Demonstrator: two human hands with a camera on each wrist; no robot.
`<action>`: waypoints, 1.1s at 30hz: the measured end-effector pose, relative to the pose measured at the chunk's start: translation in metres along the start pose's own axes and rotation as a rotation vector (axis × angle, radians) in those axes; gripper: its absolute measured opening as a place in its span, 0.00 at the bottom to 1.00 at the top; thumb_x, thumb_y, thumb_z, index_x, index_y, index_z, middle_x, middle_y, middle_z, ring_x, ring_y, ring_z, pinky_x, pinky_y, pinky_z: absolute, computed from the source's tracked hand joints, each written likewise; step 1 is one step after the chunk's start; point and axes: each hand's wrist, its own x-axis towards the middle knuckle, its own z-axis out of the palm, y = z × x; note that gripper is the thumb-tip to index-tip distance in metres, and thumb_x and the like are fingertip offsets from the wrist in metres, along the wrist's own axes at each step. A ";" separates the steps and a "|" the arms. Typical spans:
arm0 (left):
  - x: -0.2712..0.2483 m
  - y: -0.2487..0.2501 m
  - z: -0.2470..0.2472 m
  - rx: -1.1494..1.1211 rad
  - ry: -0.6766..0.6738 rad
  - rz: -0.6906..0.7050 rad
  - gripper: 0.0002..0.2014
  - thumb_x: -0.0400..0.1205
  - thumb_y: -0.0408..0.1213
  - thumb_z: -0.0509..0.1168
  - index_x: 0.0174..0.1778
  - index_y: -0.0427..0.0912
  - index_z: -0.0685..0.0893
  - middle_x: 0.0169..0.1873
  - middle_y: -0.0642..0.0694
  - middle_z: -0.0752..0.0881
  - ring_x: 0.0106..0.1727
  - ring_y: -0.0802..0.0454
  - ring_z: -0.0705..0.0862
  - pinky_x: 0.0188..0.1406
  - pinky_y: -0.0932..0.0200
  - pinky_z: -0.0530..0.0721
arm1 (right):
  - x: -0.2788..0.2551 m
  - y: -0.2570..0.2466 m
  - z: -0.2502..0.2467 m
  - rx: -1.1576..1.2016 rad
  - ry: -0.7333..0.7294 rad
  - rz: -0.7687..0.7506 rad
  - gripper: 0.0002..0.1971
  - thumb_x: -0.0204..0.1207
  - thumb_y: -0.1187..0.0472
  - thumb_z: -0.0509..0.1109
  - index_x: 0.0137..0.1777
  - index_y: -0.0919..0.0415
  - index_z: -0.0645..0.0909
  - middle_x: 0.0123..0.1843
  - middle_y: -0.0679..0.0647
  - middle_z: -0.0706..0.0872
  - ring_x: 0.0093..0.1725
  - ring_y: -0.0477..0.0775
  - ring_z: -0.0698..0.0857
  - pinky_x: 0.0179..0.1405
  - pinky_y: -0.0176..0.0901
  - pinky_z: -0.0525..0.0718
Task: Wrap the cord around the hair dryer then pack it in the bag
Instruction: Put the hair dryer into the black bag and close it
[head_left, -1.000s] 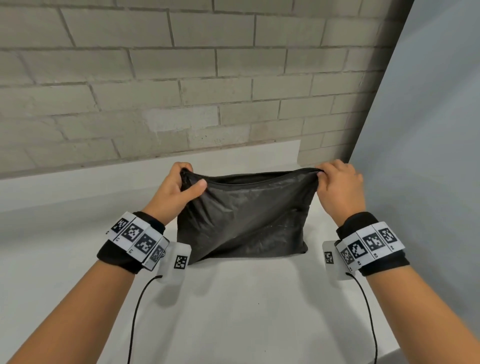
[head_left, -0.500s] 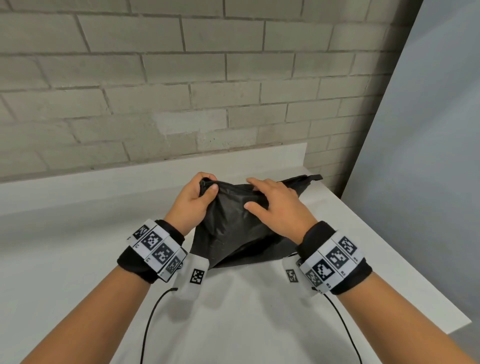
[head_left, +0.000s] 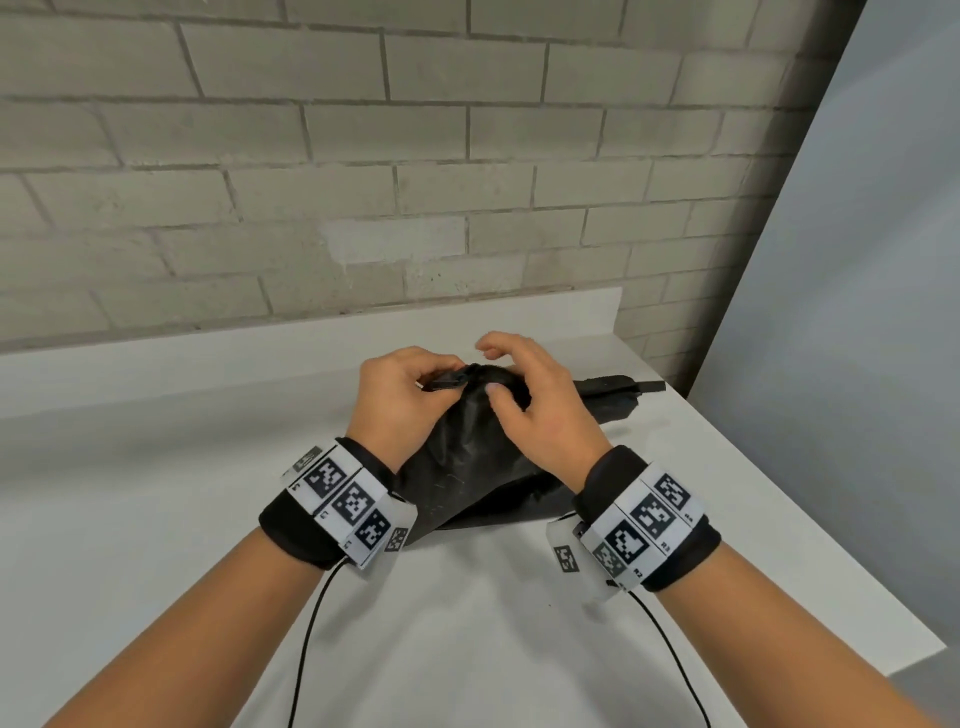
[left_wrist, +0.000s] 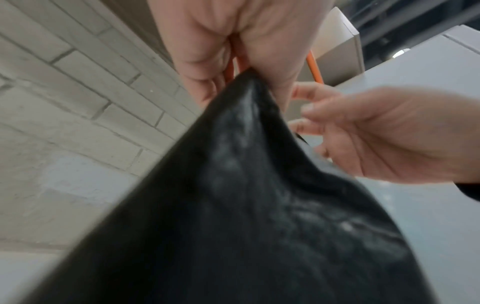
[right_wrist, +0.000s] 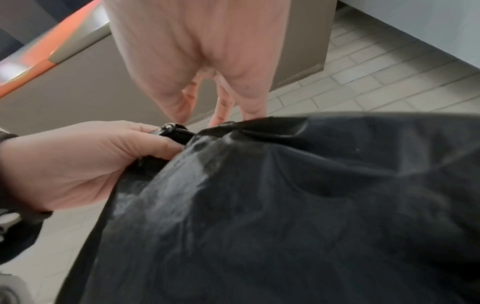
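Left hand (head_left: 402, 402) pinches bag (head_left: 467, 467) corner; right hand (head_left: 540, 410) loose, contents hidden.

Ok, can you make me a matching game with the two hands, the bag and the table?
Things:
1. left hand
2. right hand
3. bag
4. table

States:
A. white, with the bag lying on it
B. black and crumpled
C. pinching the bag's top corner
D. fingers loosely spread over the bag, gripping nothing

Pairs: 1-C, 2-D, 3-B, 4-A
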 end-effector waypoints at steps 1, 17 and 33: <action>0.000 0.001 0.000 0.037 -0.019 0.015 0.10 0.68 0.27 0.74 0.44 0.39 0.89 0.35 0.52 0.85 0.36 0.66 0.83 0.42 0.80 0.77 | 0.000 -0.002 0.001 -0.010 -0.004 -0.030 0.16 0.76 0.65 0.65 0.62 0.52 0.77 0.54 0.50 0.76 0.50 0.39 0.77 0.55 0.16 0.70; -0.008 -0.007 -0.002 0.183 -0.269 0.245 0.11 0.76 0.36 0.68 0.54 0.43 0.87 0.42 0.47 0.88 0.42 0.62 0.82 0.43 0.77 0.77 | -0.001 -0.002 0.008 -0.081 0.039 -0.003 0.06 0.80 0.63 0.62 0.48 0.66 0.78 0.39 0.57 0.84 0.42 0.53 0.79 0.42 0.37 0.74; -0.012 -0.010 -0.006 0.377 -0.216 0.356 0.16 0.79 0.49 0.51 0.50 0.42 0.78 0.30 0.39 0.87 0.30 0.43 0.84 0.29 0.59 0.80 | 0.001 -0.011 0.004 0.079 0.136 0.030 0.03 0.78 0.67 0.62 0.45 0.63 0.77 0.36 0.44 0.79 0.39 0.41 0.79 0.43 0.24 0.77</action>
